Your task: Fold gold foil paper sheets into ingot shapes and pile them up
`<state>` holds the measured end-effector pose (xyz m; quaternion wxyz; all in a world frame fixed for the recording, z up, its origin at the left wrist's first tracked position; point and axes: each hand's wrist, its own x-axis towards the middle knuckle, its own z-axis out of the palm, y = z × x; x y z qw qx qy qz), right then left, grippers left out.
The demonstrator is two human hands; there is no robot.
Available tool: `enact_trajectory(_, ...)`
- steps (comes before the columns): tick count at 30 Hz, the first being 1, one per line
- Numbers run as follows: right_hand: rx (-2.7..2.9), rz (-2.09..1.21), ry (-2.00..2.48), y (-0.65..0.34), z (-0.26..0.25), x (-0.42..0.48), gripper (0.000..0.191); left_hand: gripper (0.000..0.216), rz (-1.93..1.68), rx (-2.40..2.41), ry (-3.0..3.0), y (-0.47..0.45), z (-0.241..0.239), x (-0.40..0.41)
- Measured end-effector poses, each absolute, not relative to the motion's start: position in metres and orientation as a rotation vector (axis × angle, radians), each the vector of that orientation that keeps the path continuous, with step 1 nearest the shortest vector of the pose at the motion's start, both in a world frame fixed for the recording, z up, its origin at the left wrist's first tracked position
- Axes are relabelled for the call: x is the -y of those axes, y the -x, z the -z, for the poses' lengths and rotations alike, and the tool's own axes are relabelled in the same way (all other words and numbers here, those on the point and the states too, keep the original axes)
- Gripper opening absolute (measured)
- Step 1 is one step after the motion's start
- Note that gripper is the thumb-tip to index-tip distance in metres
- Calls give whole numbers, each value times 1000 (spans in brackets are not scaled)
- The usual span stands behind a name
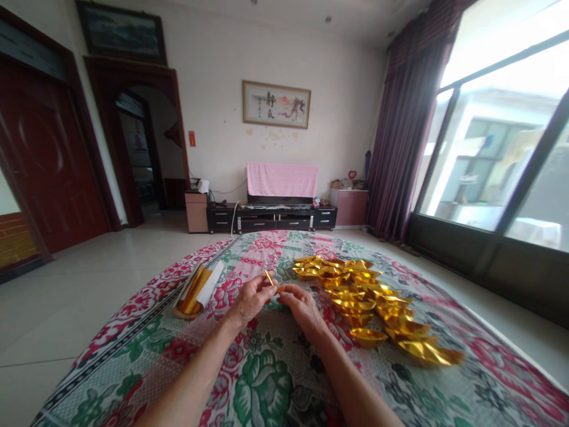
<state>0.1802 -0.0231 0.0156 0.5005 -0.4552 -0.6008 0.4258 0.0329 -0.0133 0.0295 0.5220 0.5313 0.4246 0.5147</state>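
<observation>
Both hands meet over the middle of the table. My left hand (251,300) is closed, its thumb and fingers pinching a narrow folded strip of gold foil paper (268,277) that sticks up at a slant. My right hand (302,305) is closed too, fingertips pressed together at the lower end of the same piece; the fingers hide most of it. To the right lies a spread of several folded gold paper ingots (368,338), boat-shaped and shiny. On the left is a curled stack of gold foil sheets (192,296) with a white sheet beside it.
A floral cloth (262,385) in red, green and white covers the round table. Beyond it, a low black cabinet (280,220) stands at the wall, with a pink cloth (283,178) draped over something on top. Purple curtains (406,118) and a large window are at right.
</observation>
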Motion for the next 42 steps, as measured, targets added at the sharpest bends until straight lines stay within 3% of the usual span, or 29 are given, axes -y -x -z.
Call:
enact_trajectory(27,1416,-1035,1145,-177,-22,27,27,79,-1380,-1030,-1629,-34,-8,6)
enact_trajectory(42,1553,-397,1183,-172,-5,17,28,83,-1375,-979,-1561,-36,-15,10)
